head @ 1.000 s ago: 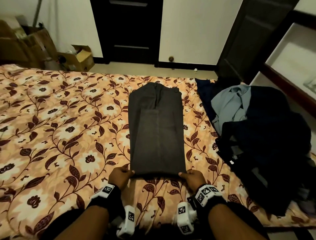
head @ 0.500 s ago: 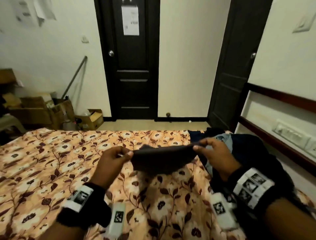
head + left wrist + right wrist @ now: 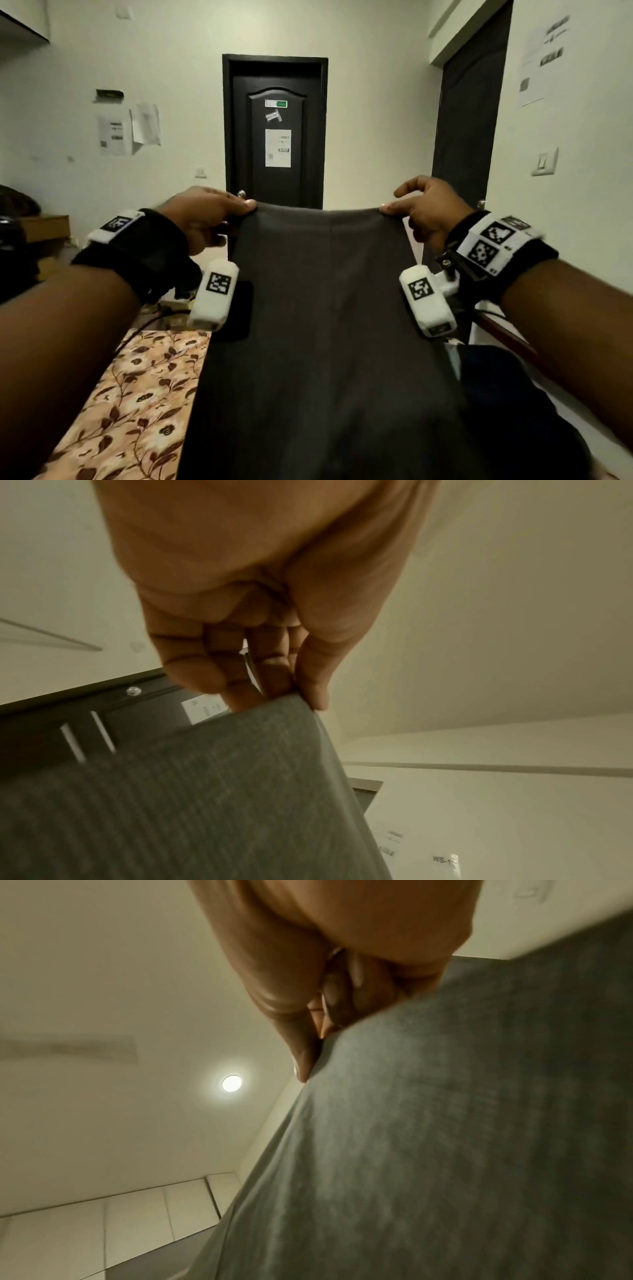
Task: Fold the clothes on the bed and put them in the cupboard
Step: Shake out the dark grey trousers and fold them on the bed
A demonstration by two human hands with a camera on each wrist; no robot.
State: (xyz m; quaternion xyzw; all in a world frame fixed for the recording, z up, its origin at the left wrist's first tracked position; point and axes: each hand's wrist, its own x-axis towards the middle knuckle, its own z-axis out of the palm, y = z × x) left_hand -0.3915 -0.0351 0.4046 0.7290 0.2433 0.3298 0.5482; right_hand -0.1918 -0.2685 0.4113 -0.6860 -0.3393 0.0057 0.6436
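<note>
Held up above the bed (image 3: 130,404), the dark grey trousers (image 3: 322,342) hang from the left hand (image 3: 205,219) and right hand (image 3: 428,212), each pinching a top corner, so I judge the folding unfinished, with the cupboard step still to come.

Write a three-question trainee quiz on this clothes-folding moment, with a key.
1. True or false: the dark grey trousers lie flat on the floral bedspread.
2. Which hand pinches a top corner of the trousers? A. only the left hand B. only the right hand C. both
3. Fill in: straight ahead, behind the raised trousers, stands a dark ___ with papers stuck on it.

Key:
1. False; they are held up in the air.
2. C
3. door
</note>
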